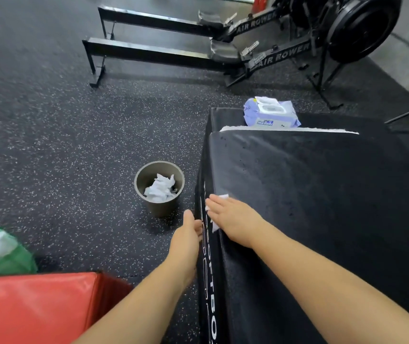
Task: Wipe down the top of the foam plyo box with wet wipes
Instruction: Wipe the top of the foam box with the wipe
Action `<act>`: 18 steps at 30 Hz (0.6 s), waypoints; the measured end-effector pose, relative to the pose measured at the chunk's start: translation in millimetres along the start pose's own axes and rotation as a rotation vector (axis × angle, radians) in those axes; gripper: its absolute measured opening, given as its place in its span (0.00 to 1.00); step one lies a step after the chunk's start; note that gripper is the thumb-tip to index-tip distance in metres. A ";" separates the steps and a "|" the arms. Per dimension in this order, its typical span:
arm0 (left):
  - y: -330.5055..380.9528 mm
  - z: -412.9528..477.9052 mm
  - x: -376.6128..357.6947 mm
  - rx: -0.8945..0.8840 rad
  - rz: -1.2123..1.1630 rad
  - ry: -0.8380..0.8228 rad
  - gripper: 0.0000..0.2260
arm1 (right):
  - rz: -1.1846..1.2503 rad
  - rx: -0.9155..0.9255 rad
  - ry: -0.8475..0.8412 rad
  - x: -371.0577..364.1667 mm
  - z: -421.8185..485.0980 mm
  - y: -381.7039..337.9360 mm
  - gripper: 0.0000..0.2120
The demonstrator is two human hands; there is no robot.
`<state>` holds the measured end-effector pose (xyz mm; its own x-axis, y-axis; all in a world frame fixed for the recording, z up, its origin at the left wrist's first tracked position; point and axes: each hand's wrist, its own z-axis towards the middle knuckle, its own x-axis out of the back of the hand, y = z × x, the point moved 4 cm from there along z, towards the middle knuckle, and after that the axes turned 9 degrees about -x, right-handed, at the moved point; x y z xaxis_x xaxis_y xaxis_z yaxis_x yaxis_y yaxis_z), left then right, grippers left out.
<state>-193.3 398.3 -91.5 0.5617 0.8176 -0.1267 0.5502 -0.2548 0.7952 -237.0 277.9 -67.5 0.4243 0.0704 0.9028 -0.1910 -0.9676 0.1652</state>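
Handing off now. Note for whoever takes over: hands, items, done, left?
Right hand: flat, pressing a wet wipe at the left edge of the plyo box top.
Left hand: open beside the box's side, holding nothing.
Wipes pack: beyond the top's far edge. Bin on the floor holds crumpled wipes.
Done: wiping under way; coverage unclear.
Left: finish the top, bin the wipe.

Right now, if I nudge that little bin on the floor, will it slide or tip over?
The bin is probably light: it holds only crumpled wipes. It seems narrower at the base, and the rubber floor likely drags, so a push near the rim may tip it; a low push should slide it.
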 end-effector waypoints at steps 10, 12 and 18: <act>46.9 43.6 -21.1 -0.024 0.048 -0.023 0.21 | 0.026 0.099 -0.064 0.5 19.8 14.3 0.22; 60.8 61.5 -24.8 -0.035 0.073 -0.032 0.21 | 0.017 0.080 -0.058 4.4 38.9 23.3 0.21; 92.5 117.3 -26.1 -0.021 0.065 -0.085 0.23 | -0.010 0.021 -0.019 28.8 106.8 65.4 0.20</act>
<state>-84.6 292.8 -84.2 0.6463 0.7530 -0.1236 0.4988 -0.2943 0.8152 -142.7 190.7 -73.1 0.4425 0.0758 0.8936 -0.1678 -0.9718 0.1655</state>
